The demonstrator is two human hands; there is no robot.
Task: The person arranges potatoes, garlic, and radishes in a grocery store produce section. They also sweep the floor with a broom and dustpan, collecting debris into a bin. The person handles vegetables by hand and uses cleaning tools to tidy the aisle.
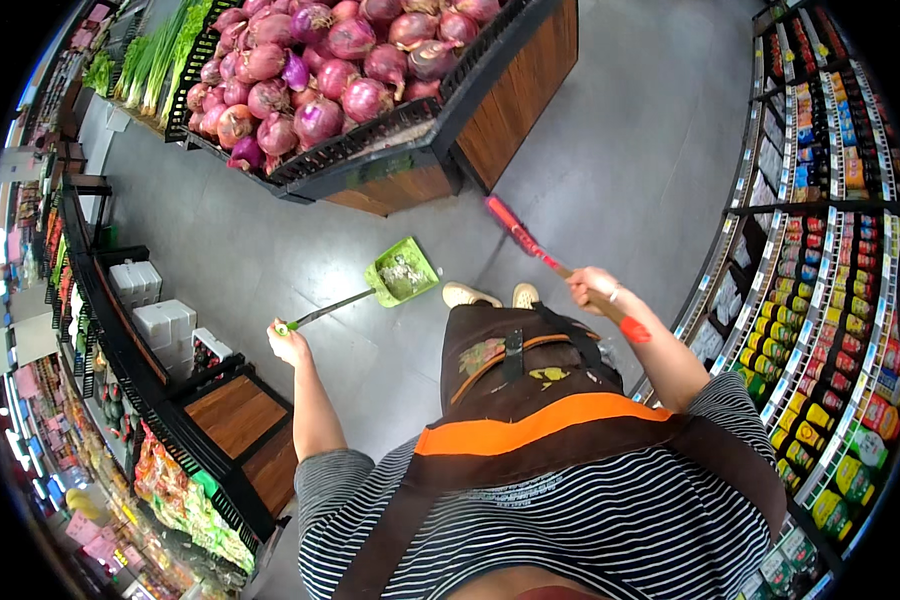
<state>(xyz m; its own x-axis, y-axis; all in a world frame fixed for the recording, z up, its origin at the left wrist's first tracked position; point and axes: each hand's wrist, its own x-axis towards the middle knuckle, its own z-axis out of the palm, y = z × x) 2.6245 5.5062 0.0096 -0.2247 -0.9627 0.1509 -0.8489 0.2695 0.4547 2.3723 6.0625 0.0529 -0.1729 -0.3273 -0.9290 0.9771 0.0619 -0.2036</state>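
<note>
My left hand (291, 343) is closed around the green-tipped end of a dark handle (336, 306). That handle runs down to a lime-green dustpan (399, 274) on the floor. Pale scraps of debris (405, 274) lie inside the pan. In my right hand (594, 289) is the brown shaft of a broom (521, 231) with a red, fringed head, seen nearly edge-on. The head points away from me, towards the foot of the onion stand, and the shaft's red end lies over my forearm. Whether the bristles touch the floor, I cannot tell.
Red onions (330, 71) fill a black-rimmed, wood-sided stand (506, 97) ahead. Shelves of jars and packets (802, 300) line the right. On the left are a produce rack (236, 412) and white foam boxes (165, 330). Grey floor (630, 150) runs between them.
</note>
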